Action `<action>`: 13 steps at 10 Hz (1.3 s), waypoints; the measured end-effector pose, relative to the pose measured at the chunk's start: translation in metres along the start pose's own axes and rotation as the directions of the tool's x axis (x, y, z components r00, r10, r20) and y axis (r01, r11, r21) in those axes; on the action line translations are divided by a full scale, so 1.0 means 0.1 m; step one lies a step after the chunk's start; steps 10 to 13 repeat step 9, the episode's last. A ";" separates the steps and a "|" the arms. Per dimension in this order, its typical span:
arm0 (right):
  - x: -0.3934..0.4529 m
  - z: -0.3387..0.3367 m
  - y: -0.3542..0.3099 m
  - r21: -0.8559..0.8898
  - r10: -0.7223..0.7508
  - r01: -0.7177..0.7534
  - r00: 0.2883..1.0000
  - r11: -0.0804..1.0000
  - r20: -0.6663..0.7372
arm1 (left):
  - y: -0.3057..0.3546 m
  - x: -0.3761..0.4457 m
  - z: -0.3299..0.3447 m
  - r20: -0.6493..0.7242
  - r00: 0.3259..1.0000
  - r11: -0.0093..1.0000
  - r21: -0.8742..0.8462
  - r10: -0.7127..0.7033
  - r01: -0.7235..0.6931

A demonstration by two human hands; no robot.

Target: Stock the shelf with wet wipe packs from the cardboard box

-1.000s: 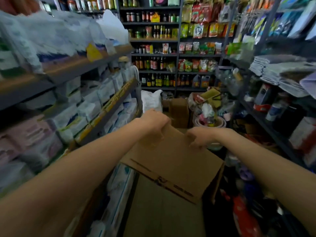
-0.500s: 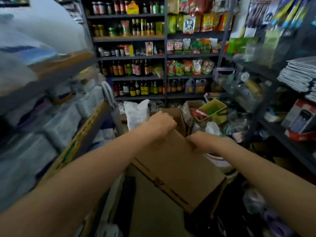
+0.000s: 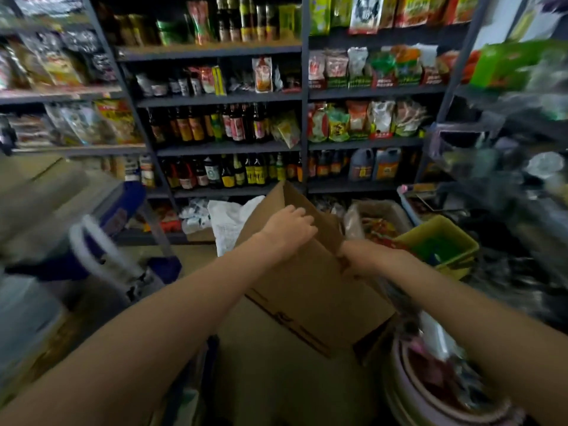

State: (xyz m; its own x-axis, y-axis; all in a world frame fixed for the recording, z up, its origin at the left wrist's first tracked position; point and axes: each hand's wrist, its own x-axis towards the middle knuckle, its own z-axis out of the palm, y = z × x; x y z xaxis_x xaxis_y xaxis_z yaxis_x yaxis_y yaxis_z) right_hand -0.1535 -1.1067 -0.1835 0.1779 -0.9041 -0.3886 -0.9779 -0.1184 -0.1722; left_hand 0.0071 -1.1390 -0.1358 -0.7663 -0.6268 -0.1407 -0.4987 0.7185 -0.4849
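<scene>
A brown cardboard box (image 3: pixel 310 296) is held tilted in front of me, its far corner raised. My left hand (image 3: pixel 287 230) grips its upper edge with fingers curled over the rim. My right hand (image 3: pixel 365 258) grips the right edge a little lower. The inside of the box is hidden from me, and no wet wipe packs show in it. Blurred white and blue packs (image 3: pixel 101 241) lie at the left near a shelf.
Dark metal shelves (image 3: pixel 227 147) ahead carry sauce bottles and snack bags. A white sack (image 3: pixel 229 222) and a yellow-green crate (image 3: pixel 442 244) stand on the floor beyond the box. Pink basins (image 3: pixel 430 392) sit at lower right. More shelving crowds the right side.
My view has swung right, away from the left shelf toward the back shelves. The box has risen and tilted more steeply, with both hands still gripping its top edge.
</scene>
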 end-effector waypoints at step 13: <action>5.82 -1.04 3.72 0.553 0.299 -0.368 0.930 0.748 0.214 | -1.63 6.34 3.15 0.331 0.882 0.917 -0.330 0.334 -0.224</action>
